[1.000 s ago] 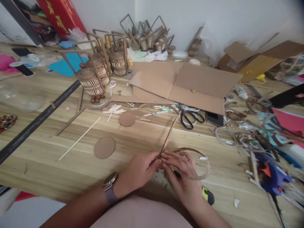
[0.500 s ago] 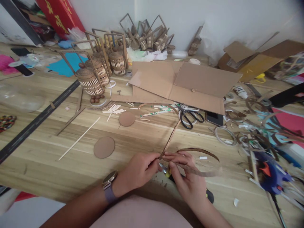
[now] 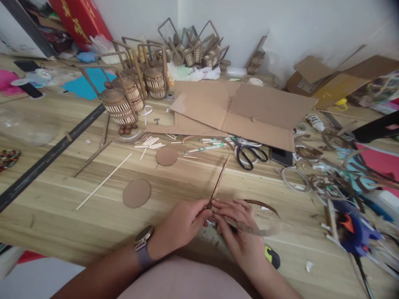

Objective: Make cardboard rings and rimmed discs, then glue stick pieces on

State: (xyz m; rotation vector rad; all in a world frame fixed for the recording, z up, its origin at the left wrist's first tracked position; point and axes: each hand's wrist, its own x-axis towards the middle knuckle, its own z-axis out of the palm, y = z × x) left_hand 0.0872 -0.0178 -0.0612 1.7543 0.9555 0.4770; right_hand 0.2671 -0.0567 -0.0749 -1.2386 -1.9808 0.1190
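My left hand [image 3: 183,222], with a watch [image 3: 144,245] on its wrist, pinches a thin brown cardboard strip [image 3: 220,179] near the table's front edge. Close against it, my right hand [image 3: 245,238] has its fingers closed on the same strip. One end of the strip points up and away from me, its corrugated edge showing; a curved length [image 3: 262,229] trails off to the right, blurred. Beneath my right hand lies a black and yellow utility knife [image 3: 272,256], mostly hidden. To the left, two cardboard discs [image 3: 136,193] lie flat.
Black-handled scissors [image 3: 249,155] and a phone [image 3: 281,155] lie by folded cardboard [image 3: 264,106]. A blue glue gun [image 3: 358,228] and tangled strips are at right. Small woven baskets [image 3: 118,106] with tall handles stand at back left. A thin stick [image 3: 104,181] lies left.
The strip's far end has tilted lower and its curved part right of my hands has shifted left and flattened. My right hand has moved slightly left, uncovering more of the knife handle.
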